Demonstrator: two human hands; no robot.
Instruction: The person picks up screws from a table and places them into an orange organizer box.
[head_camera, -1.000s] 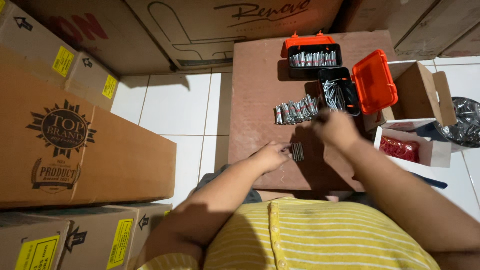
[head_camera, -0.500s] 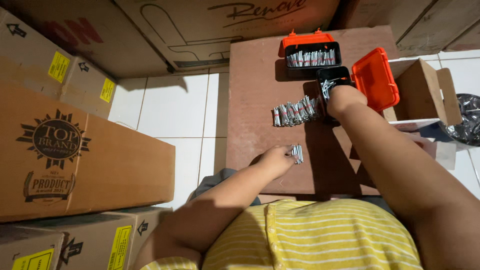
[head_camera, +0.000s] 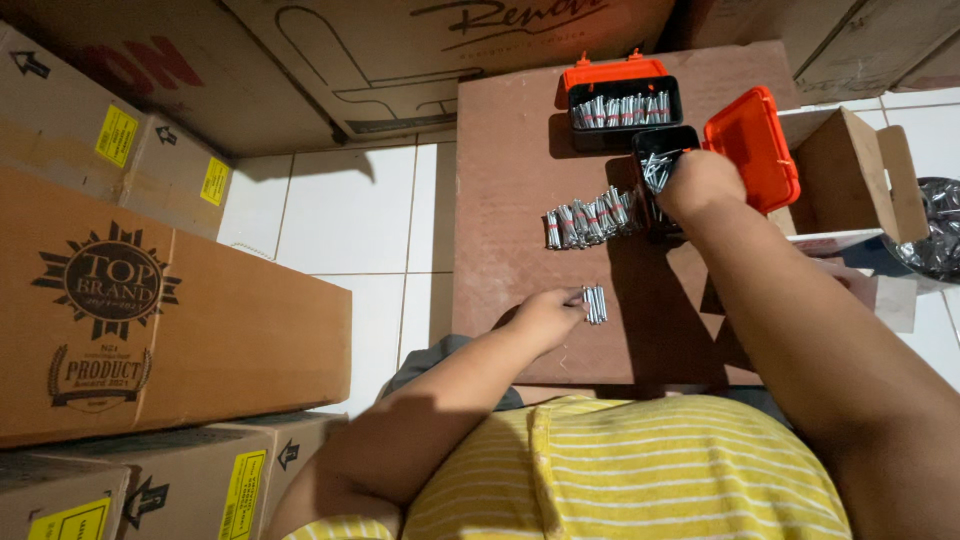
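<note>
While over the black case (head_camera: 662, 160) — right hand (head_camera: 700, 182), left hand (head_camera: 545, 318) beside bolts (head_camera: 594, 303).

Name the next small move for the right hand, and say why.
Probably lift the right hand out of the open black case with a few loose metal pieces pinched, then carry them to the small bunch that the left hand steadies on the board. The right hand rests on the case with loose pieces in it, and the bunch at the left fingers looks small.
</note>
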